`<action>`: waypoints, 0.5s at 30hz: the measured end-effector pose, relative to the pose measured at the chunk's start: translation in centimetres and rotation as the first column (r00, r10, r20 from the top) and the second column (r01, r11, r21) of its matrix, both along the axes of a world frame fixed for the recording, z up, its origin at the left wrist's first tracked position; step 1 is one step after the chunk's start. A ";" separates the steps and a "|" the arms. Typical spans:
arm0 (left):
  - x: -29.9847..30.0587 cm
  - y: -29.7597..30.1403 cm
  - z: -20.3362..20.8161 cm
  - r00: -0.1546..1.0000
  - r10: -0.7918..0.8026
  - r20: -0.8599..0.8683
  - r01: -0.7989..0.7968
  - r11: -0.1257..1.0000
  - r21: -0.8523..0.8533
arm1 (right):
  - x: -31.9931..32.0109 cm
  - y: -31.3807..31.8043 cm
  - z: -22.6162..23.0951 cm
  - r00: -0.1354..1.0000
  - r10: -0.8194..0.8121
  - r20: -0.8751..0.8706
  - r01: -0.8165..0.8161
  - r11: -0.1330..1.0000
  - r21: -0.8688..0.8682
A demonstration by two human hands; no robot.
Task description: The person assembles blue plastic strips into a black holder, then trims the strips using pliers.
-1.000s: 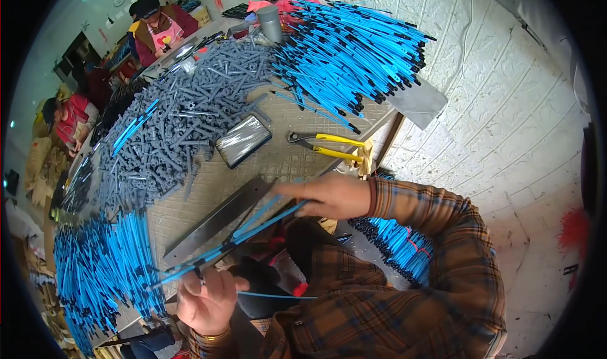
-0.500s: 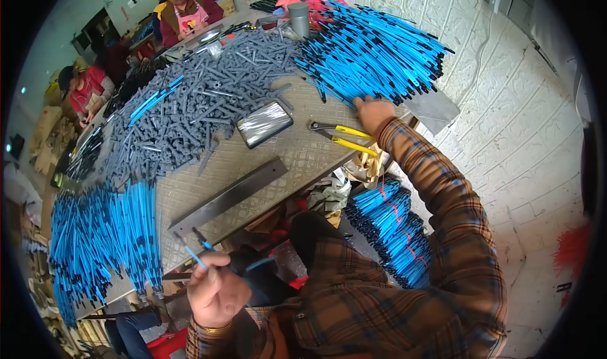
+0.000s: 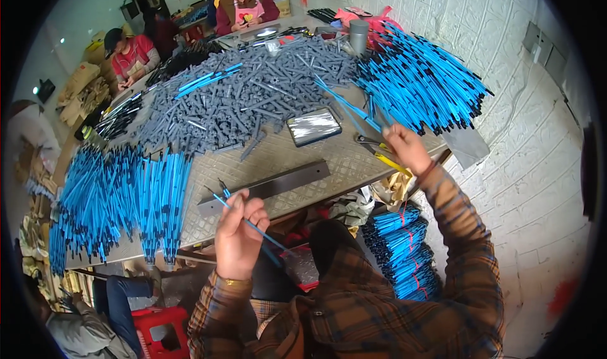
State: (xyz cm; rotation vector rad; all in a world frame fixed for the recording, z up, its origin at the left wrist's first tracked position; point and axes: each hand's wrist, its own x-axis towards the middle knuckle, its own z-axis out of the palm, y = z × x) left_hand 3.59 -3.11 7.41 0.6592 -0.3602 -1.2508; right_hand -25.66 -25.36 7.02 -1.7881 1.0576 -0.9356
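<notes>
My left hand (image 3: 239, 239) is pinched around thin blue rods (image 3: 262, 231) with dark tips, just off the table's near edge. They slant down to the right past the fingers. My right hand (image 3: 408, 147) grips a few more blue rods (image 3: 351, 104), which point up and left over the table. Close by that hand lie pliers (image 3: 393, 163) with yellow handles, partly covered by it. The large pile of blue rods (image 3: 423, 74) with black ends sits just beyond it. A dark metal bar (image 3: 278, 183) rests near the table edge beyond my left hand.
Grey plastic parts (image 3: 221, 115) are heaped mid-table, beside a box of silver pins (image 3: 314, 129). More blue rods (image 3: 101, 198) lie at left; tied bundles (image 3: 404, 251) are below the table. A grey cup (image 3: 358, 36) stands farther back. Co-workers (image 3: 246, 11) sit across; a red stool (image 3: 161, 334) is lower left.
My right hand has come away from the edge of the right pile with blue rods in it. My left hand is raised, still pinching its rods. The whole view has swung left.
</notes>
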 end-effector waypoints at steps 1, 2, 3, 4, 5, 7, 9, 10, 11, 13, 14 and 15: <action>0.3 -0.7 -0.9 0.999 0.033 0.000 -0.033 0.998 -0.052 | 1.1 2.3 0.9 0.996 0.069 0.061 -0.068 0.997 -0.029; 0.4 -1.0 -1.1 0.997 0.077 0.003 -0.076 0.992 -0.103 | 2.2 4.8 1.2 0.981 0.149 0.124 -0.143 0.988 -0.058; 0.0 -2.0 -1.0 0.996 0.090 -0.002 -0.090 0.992 -0.093 | 2.7 6.7 0.8 0.982 0.179 0.057 -0.166 0.968 -0.186; -0.8 -3.1 -0.5 0.986 0.164 0.027 -0.160 0.979 -0.125 | 3.4 8.4 0.5 0.978 0.210 -0.009 -0.202 0.928 -0.312; -1.3 -3.9 -0.2 0.970 0.238 0.055 -0.227 0.961 -0.158 | 4.0 9.8 0.5 0.973 0.232 -0.008 -0.224 0.927 -0.302; -2.3 -4.9 1.1 0.945 0.312 0.097 -0.291 0.939 -0.185 | 5.0 11.7 0.7 0.899 0.407 -0.163 -0.433 0.765 -0.476; -3.2 -5.4 1.9 0.898 0.407 0.167 -0.358 0.897 -0.260 | 5.4 12.6 0.7 0.882 0.418 -0.220 -0.470 0.735 -0.489; -3.1 -5.2 1.9 0.899 0.404 0.167 -0.357 0.899 -0.253 | 5.4 12.9 0.7 0.867 0.414 -0.278 -0.498 0.704 -0.507; -2.9 -4.9 1.8 0.873 0.455 0.175 -0.403 0.876 -0.264 | 5.4 13.2 0.7 0.851 0.405 -0.334 -0.525 0.673 -0.521; -2.7 -5.0 1.4 0.835 0.518 0.185 -0.459 0.842 -0.284 | 5.4 12.9 0.3 0.861 0.388 -0.329 -0.509 0.665 -0.546; -2.4 -4.5 1.5 0.849 0.495 0.184 -0.437 0.855 -0.281 | 5.6 12.7 0.3 0.864 0.388 -0.322 -0.504 0.641 -0.579; -2.1 -4.3 1.3 0.851 0.467 0.240 -0.426 0.881 -0.204 | 5.4 12.3 0.0 0.870 0.377 -0.318 -0.492 0.622 -0.609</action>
